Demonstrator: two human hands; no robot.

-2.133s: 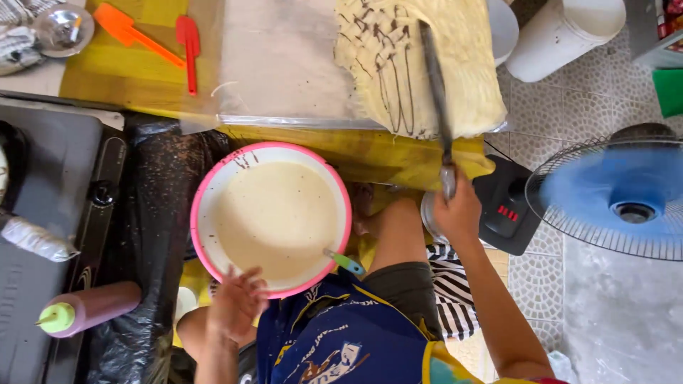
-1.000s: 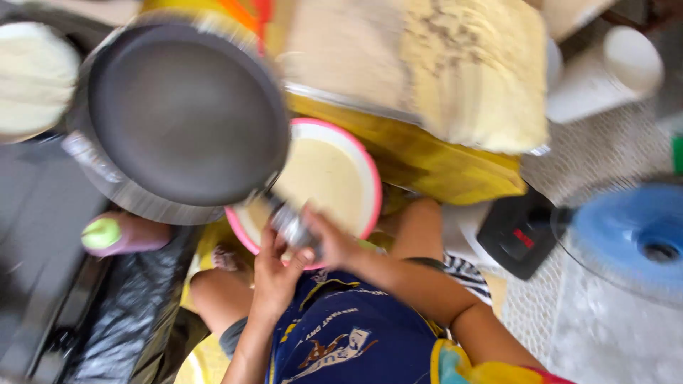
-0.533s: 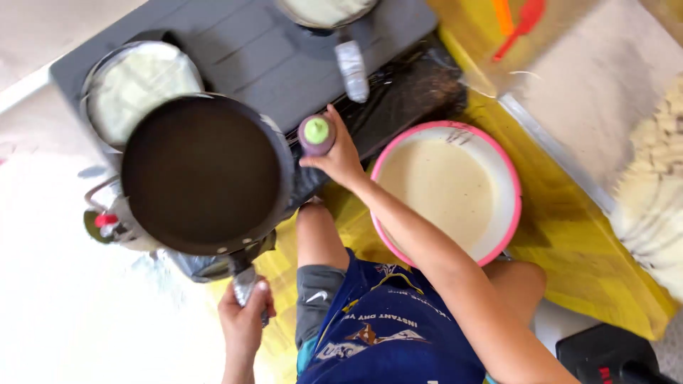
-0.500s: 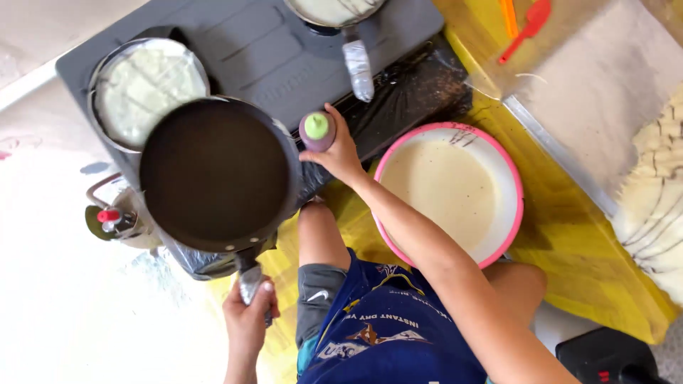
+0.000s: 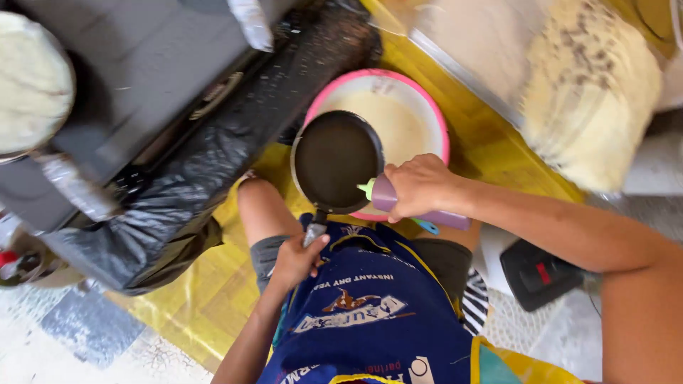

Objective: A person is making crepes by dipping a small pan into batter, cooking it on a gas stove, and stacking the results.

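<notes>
Nearest to me is my blue apron (image 5: 370, 320) with its printed front, and below it the yellow plastic sheet (image 5: 206, 299) that covers the floor. My left hand (image 5: 295, 259) sits just above the apron. Its fingers are closed together around the handle of the small black pan (image 5: 336, 160), with the thumb lying on top of the handle. The pan is held level, and its dark inside looks bare.

My right hand (image 5: 420, 186) comes in from the right side, with the forearm stretched across the picture. Its fingers are wrapped tight around a purple squeeze bottle (image 5: 420, 206), which lies almost flat. The green tip of the bottle points to the left and touches or nearly touches the right edge of the pan; I cannot tell which.

Directly under the pan, and a little further, stands the pink bowl (image 5: 427, 107) with pale batter inside. The pan covers its left lower part. A small blue-green thing pokes out below the bottle, but I cannot tell what it is.

To the left, a black plastic bag (image 5: 185, 206) lies crumpled beside a grey stove top (image 5: 156, 64). At the far left a round pale crepe (image 5: 32, 82) sits in another pan. Far right, a stack of thin crepes (image 5: 590, 92) rests on a clear sheet. A black device (image 5: 537, 274) lies on the floor near my right arm.
</notes>
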